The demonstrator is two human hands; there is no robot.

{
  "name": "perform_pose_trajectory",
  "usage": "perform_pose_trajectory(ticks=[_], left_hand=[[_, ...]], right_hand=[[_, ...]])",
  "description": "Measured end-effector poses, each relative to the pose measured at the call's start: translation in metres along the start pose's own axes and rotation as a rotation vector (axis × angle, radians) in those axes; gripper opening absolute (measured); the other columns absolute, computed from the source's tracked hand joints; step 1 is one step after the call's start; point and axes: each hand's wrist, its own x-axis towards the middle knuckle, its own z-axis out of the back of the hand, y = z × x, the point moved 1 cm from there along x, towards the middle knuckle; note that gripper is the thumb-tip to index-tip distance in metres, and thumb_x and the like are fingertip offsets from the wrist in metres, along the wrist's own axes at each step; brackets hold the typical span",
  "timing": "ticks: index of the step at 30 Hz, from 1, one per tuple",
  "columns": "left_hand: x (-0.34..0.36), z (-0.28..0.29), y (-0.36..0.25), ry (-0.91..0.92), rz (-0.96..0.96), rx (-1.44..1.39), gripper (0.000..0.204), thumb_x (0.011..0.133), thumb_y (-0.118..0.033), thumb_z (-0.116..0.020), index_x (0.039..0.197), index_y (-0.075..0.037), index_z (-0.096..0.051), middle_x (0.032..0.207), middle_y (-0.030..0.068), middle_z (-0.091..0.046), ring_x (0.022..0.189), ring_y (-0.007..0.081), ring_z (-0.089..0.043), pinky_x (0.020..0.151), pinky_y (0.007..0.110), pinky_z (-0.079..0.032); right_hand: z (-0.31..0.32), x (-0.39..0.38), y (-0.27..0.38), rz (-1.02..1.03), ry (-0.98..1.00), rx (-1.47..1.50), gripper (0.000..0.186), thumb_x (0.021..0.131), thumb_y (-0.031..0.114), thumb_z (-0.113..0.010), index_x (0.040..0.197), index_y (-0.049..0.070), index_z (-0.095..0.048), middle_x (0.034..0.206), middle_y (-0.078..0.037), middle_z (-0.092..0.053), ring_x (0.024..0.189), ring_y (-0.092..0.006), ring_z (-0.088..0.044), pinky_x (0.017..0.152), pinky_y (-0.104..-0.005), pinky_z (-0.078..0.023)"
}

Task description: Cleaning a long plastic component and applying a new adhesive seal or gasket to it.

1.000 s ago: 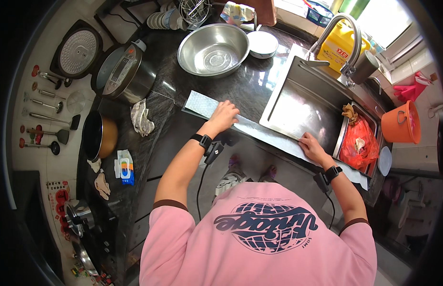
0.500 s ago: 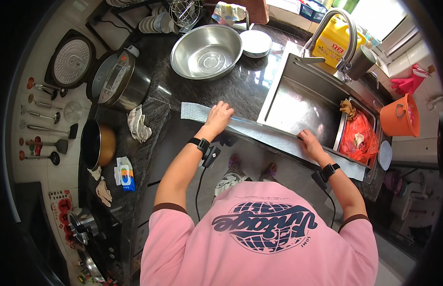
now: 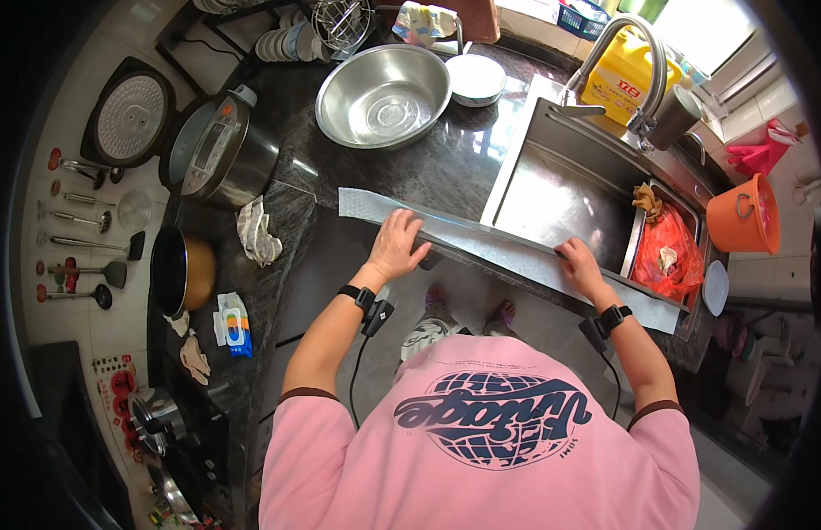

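Observation:
A long silvery-grey strip (image 3: 507, 253) with a fine pattern runs along the counter's front edge, from left of the sink across its front side. My left hand (image 3: 397, 246) lies against the strip's left part, fingers stretched out and thumb apart, gripping nothing. Farther right, my right hand (image 3: 583, 266) has its fingers bent and drawn together over the strip in front of the steel sink (image 3: 552, 208). The fingertips close on its upper edge; their undersides are hidden.
A steel basin (image 3: 384, 97) and white bowl (image 3: 476, 79) stand behind the strip. Red plastic bags (image 3: 668, 261) fill the small right basin, beside an orange bucket (image 3: 743, 214). On the left are a rice cooker (image 3: 220, 150), a crumpled cloth (image 3: 257, 232) and a wipes pack (image 3: 234, 324).
My left hand has slid slightly left and toward me, and its fingers have loosened and spread. My right hand stays at nearly the same spot on the strip.

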Motion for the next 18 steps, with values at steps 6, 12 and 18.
perform_pose_trajectory(ticks=[6, 12, 18], left_hand=[[-0.013, 0.0, -0.002, 0.062, 0.099, 0.112, 0.061, 0.075, -0.043, -0.06, 0.114, 0.002, -0.045, 0.111, 0.0184, -0.042, 0.108, 0.0337, -0.039, 0.101, 0.046, -0.023], [-0.013, -0.002, -0.006, 0.001, 0.196, 0.225, 0.065, 0.074, -0.047, -0.059, 0.117, 0.001, -0.045, 0.122, 0.0232, -0.033, 0.115, 0.0384, -0.032, 0.1, 0.047, -0.022], [-0.015, -0.006, 0.004, -0.054, 0.366, 0.003, 0.069, 0.075, -0.048, -0.058, 0.119, 0.001, -0.041, 0.124, 0.0265, -0.029, 0.12, 0.0418, -0.025, 0.098, 0.051, -0.022]], right_hand=[[0.003, 0.003, 0.005, 0.002, -0.012, 0.048, 0.022, 0.067, -0.002, -0.059, 0.088, 0.003, -0.055, 0.081, -0.013, -0.049, 0.08, -0.0305, -0.049, 0.07, -0.0368, -0.042], [0.005, 0.004, 0.009, -0.005, -0.011, 0.042, 0.018, 0.07, 0.003, -0.06, 0.088, 0.003, -0.057, 0.08, -0.013, -0.051, 0.08, -0.0294, -0.05, 0.071, -0.0359, -0.042], [0.004, 0.003, 0.009, -0.008, -0.028, 0.038, 0.02, 0.071, 0.003, -0.06, 0.09, 0.003, -0.058, 0.08, -0.013, -0.051, 0.08, -0.0288, -0.05, 0.071, -0.0355, -0.042]])
